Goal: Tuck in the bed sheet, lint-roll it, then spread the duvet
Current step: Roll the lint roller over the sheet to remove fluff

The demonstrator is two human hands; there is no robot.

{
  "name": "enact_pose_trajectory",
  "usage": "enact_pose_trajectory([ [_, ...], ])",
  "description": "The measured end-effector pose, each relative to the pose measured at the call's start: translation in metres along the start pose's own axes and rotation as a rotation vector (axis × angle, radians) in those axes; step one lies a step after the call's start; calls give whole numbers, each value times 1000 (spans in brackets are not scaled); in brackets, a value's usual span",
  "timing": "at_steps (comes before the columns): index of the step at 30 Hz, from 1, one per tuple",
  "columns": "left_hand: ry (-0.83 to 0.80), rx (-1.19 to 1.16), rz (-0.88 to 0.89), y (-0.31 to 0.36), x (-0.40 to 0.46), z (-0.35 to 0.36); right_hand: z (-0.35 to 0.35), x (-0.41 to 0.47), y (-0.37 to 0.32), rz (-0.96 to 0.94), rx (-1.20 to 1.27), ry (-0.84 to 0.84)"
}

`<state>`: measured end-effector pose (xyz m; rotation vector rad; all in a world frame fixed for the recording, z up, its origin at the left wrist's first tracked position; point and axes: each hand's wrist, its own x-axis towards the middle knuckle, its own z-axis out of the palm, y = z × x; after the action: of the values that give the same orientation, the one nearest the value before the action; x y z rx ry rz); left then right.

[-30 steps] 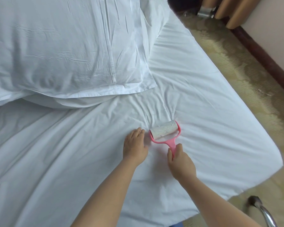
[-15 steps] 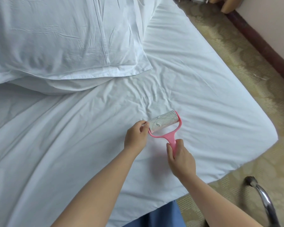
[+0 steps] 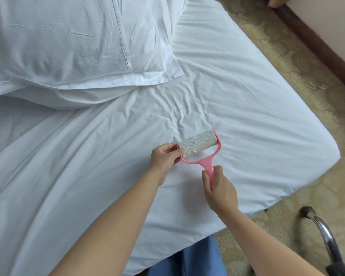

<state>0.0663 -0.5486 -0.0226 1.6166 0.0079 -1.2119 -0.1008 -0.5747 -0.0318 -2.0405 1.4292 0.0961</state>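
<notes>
A pink lint roller [image 3: 199, 148] is held just above the white bed sheet [image 3: 237, 96] near the bed's right corner. Its sticky roll carries threads and bits of white fluff. My right hand [image 3: 219, 186] grips the pink handle from below. My left hand [image 3: 164, 158] pinches the left end of the roll with thumb and fingers. The sheet is creased around the roller and lies smoother toward the right edge. No duvet is in view.
Two stacked white pillows [image 3: 78, 46] fill the upper left of the bed. Patterned beige carpet [image 3: 317, 86] runs along the right side, bounded by a dark wooden skirting board [image 3: 317, 40]. A chrome chair leg [image 3: 325, 232] stands at the lower right.
My left hand went from lying flat on the sheet beside the roller to pinching the roll's left end. The roller has been lifted and tilted up, showing the lint on it.
</notes>
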Motion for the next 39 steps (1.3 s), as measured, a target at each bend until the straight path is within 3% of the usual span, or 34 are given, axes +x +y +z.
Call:
enact_pose_trajectory([
  [10, 53, 36, 45, -3, 0, -6, 6, 5, 2, -34, 18, 3],
  [12, 128, 209, 97, -3, 1, -6, 6, 7, 4, -66, 7, 1],
  [15, 229, 544, 388, -6, 3, -7, 5, 11, 6, -121, -23, -6],
  [18, 179, 785, 606, -4, 3, -5, 2, 15, 6, -170, -30, 9],
  [20, 157, 893, 612, 0, 3, -3, -1, 19, 8, -201, -35, 22],
  [28, 8, 677, 335, -1, 17, -3, -11, 39, 24, -406, -42, 142],
  [35, 146, 749, 567, 3, 25, 7, -21, 63, 37, -509, -58, 190],
  [39, 135, 619, 504, 19, 22, 22, -25, 73, 39, -585, -63, 206],
])
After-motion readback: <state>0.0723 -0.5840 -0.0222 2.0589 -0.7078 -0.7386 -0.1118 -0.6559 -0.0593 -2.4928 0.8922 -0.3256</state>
